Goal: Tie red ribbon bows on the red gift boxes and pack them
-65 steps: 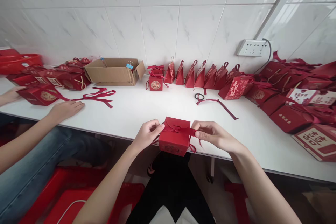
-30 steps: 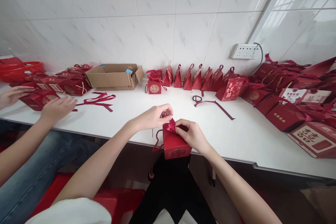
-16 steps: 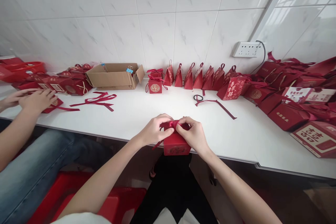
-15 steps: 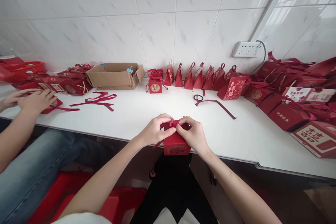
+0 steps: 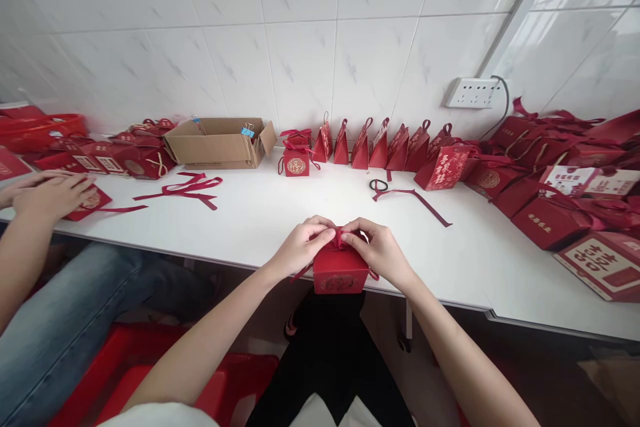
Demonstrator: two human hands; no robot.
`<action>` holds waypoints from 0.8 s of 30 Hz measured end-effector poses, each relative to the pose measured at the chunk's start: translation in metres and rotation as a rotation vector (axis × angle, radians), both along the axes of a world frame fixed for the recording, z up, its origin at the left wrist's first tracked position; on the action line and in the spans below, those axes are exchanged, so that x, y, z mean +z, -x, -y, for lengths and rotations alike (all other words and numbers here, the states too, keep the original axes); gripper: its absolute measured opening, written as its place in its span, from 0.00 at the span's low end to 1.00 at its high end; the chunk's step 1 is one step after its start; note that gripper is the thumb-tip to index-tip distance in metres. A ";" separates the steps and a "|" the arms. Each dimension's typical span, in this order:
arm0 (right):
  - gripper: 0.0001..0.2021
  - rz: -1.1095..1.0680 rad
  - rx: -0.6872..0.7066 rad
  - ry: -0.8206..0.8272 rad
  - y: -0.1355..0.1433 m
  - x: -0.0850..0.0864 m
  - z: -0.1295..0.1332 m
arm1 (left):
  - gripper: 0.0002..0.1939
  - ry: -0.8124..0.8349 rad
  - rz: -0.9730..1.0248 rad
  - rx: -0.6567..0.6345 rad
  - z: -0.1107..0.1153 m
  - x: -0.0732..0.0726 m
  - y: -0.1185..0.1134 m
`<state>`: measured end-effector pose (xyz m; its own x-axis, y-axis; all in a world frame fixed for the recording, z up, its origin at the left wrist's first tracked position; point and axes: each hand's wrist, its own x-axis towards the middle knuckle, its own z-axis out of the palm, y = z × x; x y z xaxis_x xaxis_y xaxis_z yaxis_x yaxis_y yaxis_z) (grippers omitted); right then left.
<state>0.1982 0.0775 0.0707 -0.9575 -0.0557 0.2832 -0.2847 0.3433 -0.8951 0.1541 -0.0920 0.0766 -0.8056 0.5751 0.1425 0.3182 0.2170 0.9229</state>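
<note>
A small red gift box (image 5: 341, 272) with a gold round emblem sits at the table's front edge, directly before me. A dark red ribbon (image 5: 339, 238) is knotted or bowed across its top. My left hand (image 5: 306, 245) pinches the ribbon from the left, thumb and fingers together. From the right, my right hand (image 5: 379, 250) pinches it too. Ribbon ends hang down at both sides of the box. The exact form of the knot is partly hidden by my fingers.
On the white table (image 5: 260, 213) lie loose ribbons (image 5: 187, 188), a ribbon strip (image 5: 420, 203) and a black ring (image 5: 379, 185). Behind stand a cardboard box (image 5: 215, 147) and several red boxes (image 5: 360, 150). More boxes (image 5: 550, 220) pile at right. A co-worker's hands (image 5: 50, 197) work at left.
My fingers have drawn slightly apart over the ribbon knot, and a ribbon end now shows at the box's right side. The co-worker's hands and box have shifted left.
</note>
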 end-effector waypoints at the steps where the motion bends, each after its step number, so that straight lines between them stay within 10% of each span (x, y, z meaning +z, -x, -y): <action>1: 0.07 0.001 0.017 -0.009 0.001 0.001 -0.002 | 0.15 -0.017 0.024 -0.008 -0.001 0.000 0.000; 14: 0.03 -0.096 0.018 0.017 0.006 -0.010 -0.006 | 0.14 -0.168 0.220 -0.065 -0.002 -0.002 0.000; 24: 0.02 -0.311 -0.131 -0.308 -0.017 -0.001 -0.011 | 0.15 -0.174 0.214 -0.006 -0.004 0.000 -0.005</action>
